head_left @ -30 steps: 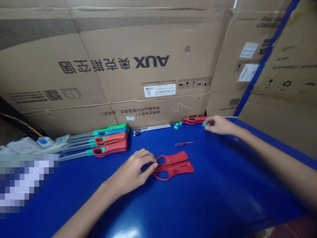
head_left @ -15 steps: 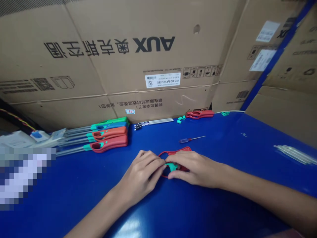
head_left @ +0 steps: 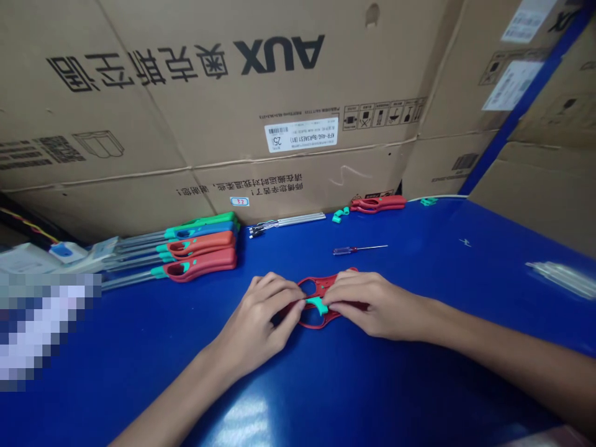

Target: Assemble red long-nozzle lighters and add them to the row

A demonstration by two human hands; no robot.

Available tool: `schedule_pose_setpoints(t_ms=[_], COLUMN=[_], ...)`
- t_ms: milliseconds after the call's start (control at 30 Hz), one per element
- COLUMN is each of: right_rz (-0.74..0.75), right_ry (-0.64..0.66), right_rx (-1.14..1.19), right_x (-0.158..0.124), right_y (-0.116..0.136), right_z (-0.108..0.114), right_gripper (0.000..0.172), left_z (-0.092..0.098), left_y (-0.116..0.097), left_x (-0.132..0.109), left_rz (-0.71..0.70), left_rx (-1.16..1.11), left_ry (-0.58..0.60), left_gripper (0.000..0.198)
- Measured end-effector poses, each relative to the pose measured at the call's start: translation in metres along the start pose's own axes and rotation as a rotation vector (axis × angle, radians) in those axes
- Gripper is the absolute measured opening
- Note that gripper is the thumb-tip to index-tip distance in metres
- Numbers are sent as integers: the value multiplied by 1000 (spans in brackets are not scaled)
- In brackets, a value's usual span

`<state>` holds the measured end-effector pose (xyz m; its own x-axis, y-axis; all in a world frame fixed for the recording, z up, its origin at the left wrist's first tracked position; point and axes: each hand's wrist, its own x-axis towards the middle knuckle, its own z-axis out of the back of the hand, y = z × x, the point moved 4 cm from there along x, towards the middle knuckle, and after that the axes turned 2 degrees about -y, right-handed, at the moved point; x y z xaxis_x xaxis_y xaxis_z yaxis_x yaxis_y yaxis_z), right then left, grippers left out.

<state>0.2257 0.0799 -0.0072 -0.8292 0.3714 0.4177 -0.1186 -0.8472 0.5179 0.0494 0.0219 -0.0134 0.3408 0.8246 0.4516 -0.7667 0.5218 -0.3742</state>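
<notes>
Two red lighter handle shells (head_left: 321, 285) lie side by side on the blue table, partly under my fingers. Above them is a small green trigger (head_left: 318, 305), pinched between both hands. My left hand (head_left: 265, 310) is closed, with thumb and forefinger at the trigger's left end. My right hand (head_left: 372, 301) comes from the other side, closed, its thumb and forefinger at the trigger's right end. Its fingers cover the right part of the shells. Beyond the hands lies a screwdriver (head_left: 356, 249) with a clear purplish handle.
Several assembled lighters (head_left: 205, 263) are stacked at the left. Along the cardboard wall (head_left: 209, 136) are metal tubes with wires (head_left: 293, 220), green pieces (head_left: 339, 215) and more red shells (head_left: 379, 204). Pale rods (head_left: 565, 279) lie at the right.
The right hand has shifted slightly right, exposing more of the red shells and the green trigger. The view has tilted slightly downward, so the background sits higher.
</notes>
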Motion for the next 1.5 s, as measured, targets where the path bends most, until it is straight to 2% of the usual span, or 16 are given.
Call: schedule_pose_setpoints(t_ms=[433, 1267, 1500], right_rz=[72, 110, 120], right_ry=[28, 61, 67], right_rx=[0, -45, -59], right_x=[0, -3, -5], right_y=[-3, -2, -5], right_z=[-2, -5, -4], right_gripper=[18, 24, 37], left_z=[-5, -3, -3], left_y=[1, 1, 1], left_x=[0, 0, -1], left_rz=[20, 11, -6], left_rx=[40, 33, 54], left_ry=[92, 112, 106], left_gripper=[18, 15, 15])
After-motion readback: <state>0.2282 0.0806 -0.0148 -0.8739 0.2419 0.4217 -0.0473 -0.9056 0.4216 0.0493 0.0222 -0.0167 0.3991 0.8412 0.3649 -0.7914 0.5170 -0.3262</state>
